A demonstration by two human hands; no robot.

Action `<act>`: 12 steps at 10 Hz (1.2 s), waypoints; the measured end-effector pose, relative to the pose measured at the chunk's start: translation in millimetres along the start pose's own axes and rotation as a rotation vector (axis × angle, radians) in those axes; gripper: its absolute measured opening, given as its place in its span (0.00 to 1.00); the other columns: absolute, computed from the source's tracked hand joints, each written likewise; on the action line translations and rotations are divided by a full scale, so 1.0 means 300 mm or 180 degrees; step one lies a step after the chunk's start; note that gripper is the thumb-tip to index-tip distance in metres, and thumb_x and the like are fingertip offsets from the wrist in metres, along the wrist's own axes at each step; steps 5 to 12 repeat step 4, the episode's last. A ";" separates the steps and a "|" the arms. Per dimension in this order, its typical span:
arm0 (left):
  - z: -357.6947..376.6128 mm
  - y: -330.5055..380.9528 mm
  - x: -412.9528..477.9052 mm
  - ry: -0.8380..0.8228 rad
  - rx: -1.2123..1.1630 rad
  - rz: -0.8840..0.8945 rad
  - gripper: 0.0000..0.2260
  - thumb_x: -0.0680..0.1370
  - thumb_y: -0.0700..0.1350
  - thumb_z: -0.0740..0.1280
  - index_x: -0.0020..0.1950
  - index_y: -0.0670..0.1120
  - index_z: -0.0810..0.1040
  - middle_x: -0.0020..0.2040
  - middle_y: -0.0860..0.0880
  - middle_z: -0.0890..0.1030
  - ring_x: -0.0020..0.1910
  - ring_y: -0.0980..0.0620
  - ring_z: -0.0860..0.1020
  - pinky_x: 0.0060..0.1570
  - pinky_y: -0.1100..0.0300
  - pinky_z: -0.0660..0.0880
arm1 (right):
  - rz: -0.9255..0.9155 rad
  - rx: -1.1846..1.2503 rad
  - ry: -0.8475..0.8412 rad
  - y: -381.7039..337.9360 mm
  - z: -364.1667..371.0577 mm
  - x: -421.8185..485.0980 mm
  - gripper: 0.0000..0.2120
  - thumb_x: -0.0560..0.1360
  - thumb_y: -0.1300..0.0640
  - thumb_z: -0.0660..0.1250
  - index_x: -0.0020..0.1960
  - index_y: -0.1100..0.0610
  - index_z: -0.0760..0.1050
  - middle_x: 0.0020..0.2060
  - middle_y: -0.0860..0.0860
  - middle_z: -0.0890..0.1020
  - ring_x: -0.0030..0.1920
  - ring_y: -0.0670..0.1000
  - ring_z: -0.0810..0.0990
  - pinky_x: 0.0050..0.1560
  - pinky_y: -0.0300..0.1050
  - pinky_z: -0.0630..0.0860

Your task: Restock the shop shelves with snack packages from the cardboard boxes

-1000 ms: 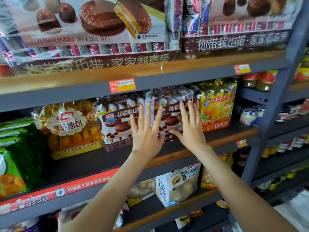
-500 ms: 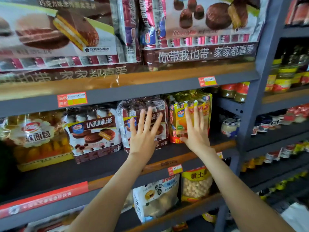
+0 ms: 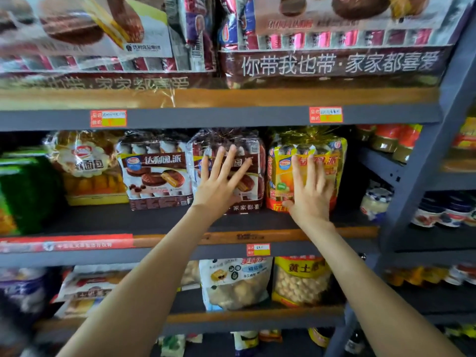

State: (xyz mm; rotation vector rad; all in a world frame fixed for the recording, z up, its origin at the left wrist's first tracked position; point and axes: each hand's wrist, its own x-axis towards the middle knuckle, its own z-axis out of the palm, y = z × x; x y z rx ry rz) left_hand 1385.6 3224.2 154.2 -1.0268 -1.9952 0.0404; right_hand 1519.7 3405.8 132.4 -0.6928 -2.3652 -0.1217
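On the middle shelf (image 3: 159, 222) two brown chocolate-pie bags stand side by side, one on the left (image 3: 154, 173) and one in the middle (image 3: 249, 155). A yellow pie bag (image 3: 329, 155) stands to their right. My left hand (image 3: 221, 184) lies flat with spread fingers against the front of the middle brown bag. My right hand (image 3: 309, 191) presses flat against the front of the yellow bag. Neither hand grips anything. No cardboard box is in view.
A bread bag (image 3: 85, 166) and green packs (image 3: 25, 191) fill the shelf's left part. Large pie packs (image 3: 334, 42) sit on the shelf above, snack bags (image 3: 237, 284) on the shelf below. A grey upright (image 3: 422, 181) divides off jars (image 3: 376, 202) on the right.
Both hands have shifted right along the shelf; the right hand went from the brown bag to the yellow bag. The view has turned to the right and moved closer.
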 end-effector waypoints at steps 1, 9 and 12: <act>-0.034 0.036 -0.037 0.0038 -0.0248 -0.0157 0.43 0.67 0.50 0.76 0.76 0.49 0.57 0.76 0.36 0.57 0.74 0.36 0.52 0.67 0.34 0.50 | 0.0051 -0.0011 0.0158 -0.024 -0.002 -0.015 0.56 0.66 0.50 0.77 0.78 0.50 0.39 0.77 0.59 0.48 0.75 0.63 0.51 0.69 0.69 0.57; -0.163 0.008 -0.181 -0.1295 -0.1862 -0.0930 0.22 0.81 0.49 0.60 0.74 0.46 0.63 0.70 0.44 0.69 0.66 0.42 0.69 0.60 0.48 0.69 | 0.0138 0.1023 0.0409 -0.232 -0.037 -0.121 0.28 0.72 0.57 0.71 0.69 0.60 0.66 0.64 0.60 0.72 0.64 0.63 0.69 0.61 0.59 0.68; -0.163 0.008 -0.181 -0.1295 -0.1862 -0.0930 0.22 0.81 0.49 0.60 0.74 0.46 0.63 0.70 0.44 0.69 0.66 0.42 0.69 0.60 0.48 0.69 | 0.0138 0.1023 0.0409 -0.232 -0.037 -0.121 0.28 0.72 0.57 0.71 0.69 0.60 0.66 0.64 0.60 0.72 0.64 0.63 0.69 0.61 0.59 0.68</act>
